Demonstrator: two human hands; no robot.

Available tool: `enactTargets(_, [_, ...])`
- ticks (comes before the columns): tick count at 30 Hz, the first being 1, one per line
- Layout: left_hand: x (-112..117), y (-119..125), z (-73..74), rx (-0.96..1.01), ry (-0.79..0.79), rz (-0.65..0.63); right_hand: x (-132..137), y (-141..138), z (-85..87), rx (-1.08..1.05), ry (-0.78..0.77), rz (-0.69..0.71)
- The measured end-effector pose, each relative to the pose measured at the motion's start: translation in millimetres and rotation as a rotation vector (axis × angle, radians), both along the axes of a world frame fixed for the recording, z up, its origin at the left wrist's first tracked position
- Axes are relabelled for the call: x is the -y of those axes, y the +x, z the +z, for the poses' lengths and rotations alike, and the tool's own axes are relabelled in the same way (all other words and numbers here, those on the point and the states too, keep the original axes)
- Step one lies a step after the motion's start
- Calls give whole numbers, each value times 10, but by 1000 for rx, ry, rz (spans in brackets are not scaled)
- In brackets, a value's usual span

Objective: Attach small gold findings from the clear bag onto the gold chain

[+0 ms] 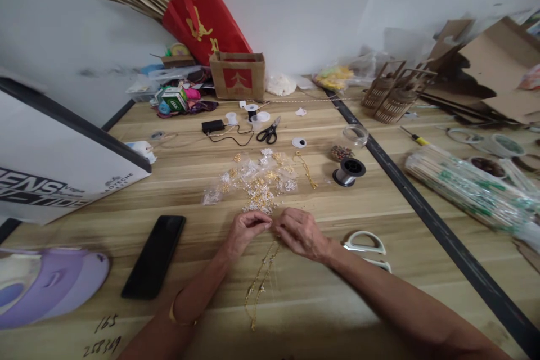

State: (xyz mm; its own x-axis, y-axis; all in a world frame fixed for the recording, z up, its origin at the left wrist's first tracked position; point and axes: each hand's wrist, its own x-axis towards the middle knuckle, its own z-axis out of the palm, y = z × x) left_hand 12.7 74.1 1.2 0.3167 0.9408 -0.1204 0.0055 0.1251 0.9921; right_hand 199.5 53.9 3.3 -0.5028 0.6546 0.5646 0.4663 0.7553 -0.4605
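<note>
My left hand [247,232] and my right hand [302,234] meet almost tip to tip over the table, both with fingers pinched. A thin gold chain necklace [254,284] with small beads runs down from my right fingertips and lies in a long loop on the wood, its clasp toward me. Whatever my left fingertips pinch is too small to make out. Just beyond my hands lies a pile of gold and silver beads [259,196], with small clear bags of findings [248,169] around it. A short gold chain [306,170] rests to the right.
White-handled scissors [367,243] lie by my right forearm, a black phone [154,257] by my left. Farther off are a wire spool [349,171], a bead jar [342,152], black scissors [269,133] and a white box [59,152]. Wrapped sticks [459,183] lie right.
</note>
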Motion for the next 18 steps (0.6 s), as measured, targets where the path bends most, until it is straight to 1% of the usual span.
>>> enactTargets(18, [-1, 2, 6, 8, -29, -3, -5, -6, -19, 10, 4, -16])
